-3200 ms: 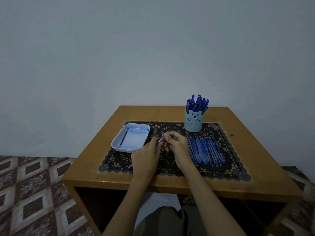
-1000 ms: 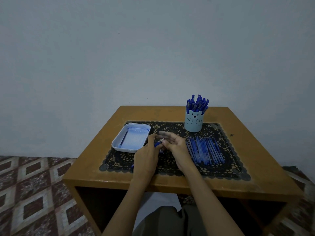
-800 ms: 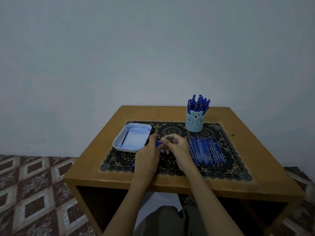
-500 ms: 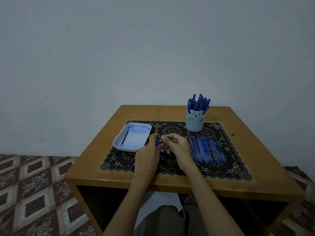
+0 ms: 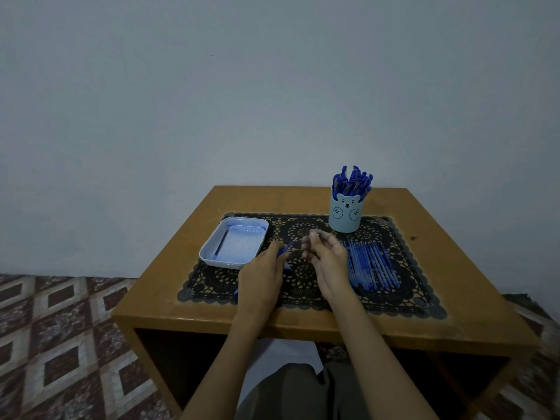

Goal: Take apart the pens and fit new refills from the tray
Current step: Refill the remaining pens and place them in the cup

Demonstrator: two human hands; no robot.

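A: Hands, state?

B: Apart, with a small gap between them. The left hand (image 5: pixel 260 275) is wrapped round the pen (image 5: pixel 285 249). The right hand (image 5: pixel 328 262) hangs beside it with its fingers (image 5: pixel 315 237) curled and blurred. I cannot tell whether they pinch a small part or nothing.

A: Pen, position and axis?

B: Held just above the mat (image 5: pixel 303 286), mid-worktop. Its long axis runs from near-left to far-right. The thin tip sticks out past the left fingers toward the right hand, and the rear end shows below the left palm.

A: Tray?

B: The tray (image 5: pixel 206 256) sits to the far left, its near right corner just beside the left knuckles. Its long side runs away from the person, tilted slightly right. One dark refill (image 5: pixel 221 244) lies along its left wall, parallel to that side. The rest of the contents are too pale to separate.

A: Nearer hand?

B: The left, clearly, but it is occupied. My judgement is that the right hand would have to cross over the pen tip to reach the tray.

A: Room?

B: The row of pens (image 5: pixel 371 265) lies just right of the right hand, and the cup (image 5: pixel 345 215) stands behind it. There is bare mat between the hands and the front edge of the worktop (image 5: pixel 454 298), and the tray wall is low. The risk, in my judgement, is snagging the exposed tip in a crossing reach.
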